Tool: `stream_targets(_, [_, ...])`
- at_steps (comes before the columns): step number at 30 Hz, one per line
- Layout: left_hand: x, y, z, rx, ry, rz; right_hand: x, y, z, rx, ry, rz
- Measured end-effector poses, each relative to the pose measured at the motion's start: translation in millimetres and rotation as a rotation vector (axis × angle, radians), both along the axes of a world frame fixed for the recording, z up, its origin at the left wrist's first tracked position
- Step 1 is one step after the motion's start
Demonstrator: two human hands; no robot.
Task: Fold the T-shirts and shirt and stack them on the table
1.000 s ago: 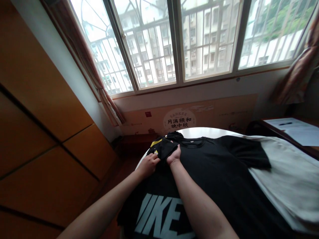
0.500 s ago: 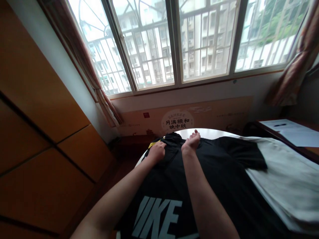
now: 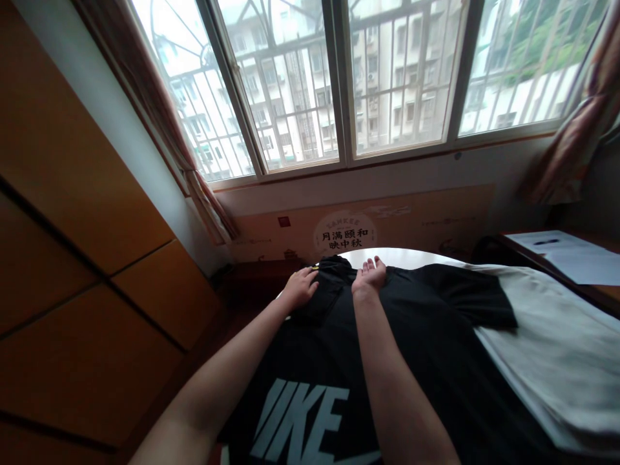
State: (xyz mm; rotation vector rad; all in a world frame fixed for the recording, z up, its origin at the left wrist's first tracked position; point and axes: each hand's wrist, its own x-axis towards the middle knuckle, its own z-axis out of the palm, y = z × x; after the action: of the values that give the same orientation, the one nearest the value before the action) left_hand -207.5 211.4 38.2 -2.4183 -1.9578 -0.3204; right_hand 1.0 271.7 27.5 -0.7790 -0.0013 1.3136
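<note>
A black T-shirt [image 3: 421,349] with large grey lettering lies spread over a white round table [image 3: 411,257]. Its left part is folded over near the far edge, where the fabric bunches up. My left hand [image 3: 301,288] rests on that folded part with its fingers stretched out. Palm up, my right hand [image 3: 371,276] lies on the shirt near its far edge, fingers apart and slightly curled, with nothing in them. A small bit of yellow shows beside my left fingertips, mostly covered.
A light grey cloth [image 3: 566,349] lies to the right, partly under the shirt's sleeve. Beyond it a wooden desk [image 3: 523,245] carries papers [image 3: 581,265] and a pen. Orange wooden cabinets [image 3: 87,271] stand at the left. Behind the table are a printed box panel [image 3: 402,219] and a barred window.
My left hand has flattened and stretched its fingers, and it now covers most of the yellow item. My right hand's fingers have spread a little; the shirt looks nearly the same.
</note>
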Motion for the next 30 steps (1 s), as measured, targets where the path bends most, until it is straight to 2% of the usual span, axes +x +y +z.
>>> stream_targets(3, [-9,-26,19.6,0.101,-0.035,-0.075,-5,-3,0.8,0.014,0.043,0.093])
stream_targets(5, [-13,-46,25.1,0.147,-0.053,-0.133,-5,-4,2.0,0.019,0.071,0.148])
stream_targets(10, [-16,-79,14.2,-0.015,0.060,-0.306,-4,-9,6.2,0.043,0.113,0.268])
stream_targets(15, [-12,-85,-1.6,-0.015,0.081,-0.376,-17,-22,6.0,0.117,0.109,0.480])
stream_targets(19, [-5,-83,-8.0,-0.012,0.102,-0.389,-28,-29,-4.0,0.091,0.048,0.657])
stream_targets(24, [-2,-86,-9.4,-0.029,0.142,-0.368,-32,-27,-21.4,-0.033,0.031,0.685])
stream_targets(28, [-1,-93,-2.0,-0.061,0.188,-0.401,-32,-23,-27.5,-0.074,0.048,0.662])
stream_targets(30, [2,-89,3.1,-0.057,0.176,-0.391,-33,-22,-27.4,-0.074,0.062,0.650])
